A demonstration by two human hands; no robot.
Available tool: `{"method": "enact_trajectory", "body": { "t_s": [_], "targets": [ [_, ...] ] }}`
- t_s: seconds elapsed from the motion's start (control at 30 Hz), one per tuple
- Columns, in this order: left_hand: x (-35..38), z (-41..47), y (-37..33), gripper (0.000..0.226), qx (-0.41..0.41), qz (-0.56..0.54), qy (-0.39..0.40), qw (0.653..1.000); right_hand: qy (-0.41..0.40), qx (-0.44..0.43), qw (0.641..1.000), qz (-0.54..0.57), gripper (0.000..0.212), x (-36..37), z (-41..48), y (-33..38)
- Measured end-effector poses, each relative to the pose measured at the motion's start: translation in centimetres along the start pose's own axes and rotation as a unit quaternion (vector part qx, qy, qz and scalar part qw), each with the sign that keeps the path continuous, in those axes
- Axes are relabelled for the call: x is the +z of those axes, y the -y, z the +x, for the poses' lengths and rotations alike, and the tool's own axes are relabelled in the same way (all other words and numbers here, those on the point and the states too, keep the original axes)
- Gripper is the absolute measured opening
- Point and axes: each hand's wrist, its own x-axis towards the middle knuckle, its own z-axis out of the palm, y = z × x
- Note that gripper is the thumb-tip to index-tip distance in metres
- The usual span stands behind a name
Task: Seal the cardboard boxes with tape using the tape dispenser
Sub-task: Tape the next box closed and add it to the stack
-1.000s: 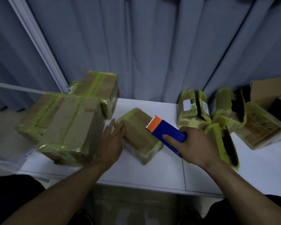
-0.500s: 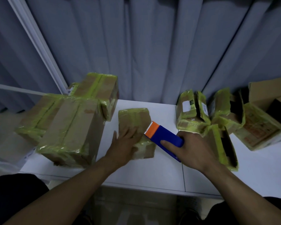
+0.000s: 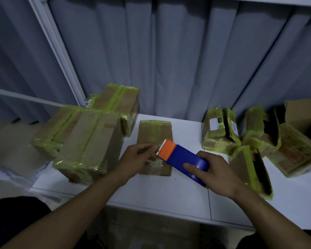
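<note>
Cardboard box (image 3: 154, 131), small and partly taped, lies flat mid-counter (image 3: 169, 196). The right hand (image 3: 216, 174) grasps the blue tape dispenser (image 3: 187, 158) over the box's near right corner, its orange toothed end pointing far-left. The left hand (image 3: 136, 159) curls its fingertips at that end; whether they pinch tape, I cannot tell. Other boxes (image 3: 86, 141) flank it left and right.

The right hand (image 3: 217, 173) grips the blue tape dispenser (image 3: 185, 157) above the small cardboard box (image 3: 154, 132) on the white table (image 3: 169, 194). The left hand (image 3: 135, 159) holds curled fingers at the dispenser's serrated orange end. Further taped boxes (image 3: 90, 141) flank it.
</note>
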Motion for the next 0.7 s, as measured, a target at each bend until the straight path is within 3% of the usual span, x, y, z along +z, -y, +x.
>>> {"method": "enact_trajectory", "body": {
  "t_s": [0.17,0.47,0.7],
  "targets": [
    [-1.5,-0.8,-0.3,0.018,-0.014,-0.051,-0.011,0.999,0.033,-0.015,0.998,0.059,0.040,0.7,0.0,0.4],
    [-2.0,-1.4,-0.9,0.017,-0.063,-0.092,-0.009,0.994,0.060,-0.027,0.996,0.056,0.038,1.5,0.4,0.6],
    [-2.2,-1.4,-0.1,0.013,-0.040,-0.015,-0.001,0.999,0.071,-0.035,0.995,0.057,0.034,1.8,0.5,0.6]
  ]
}}
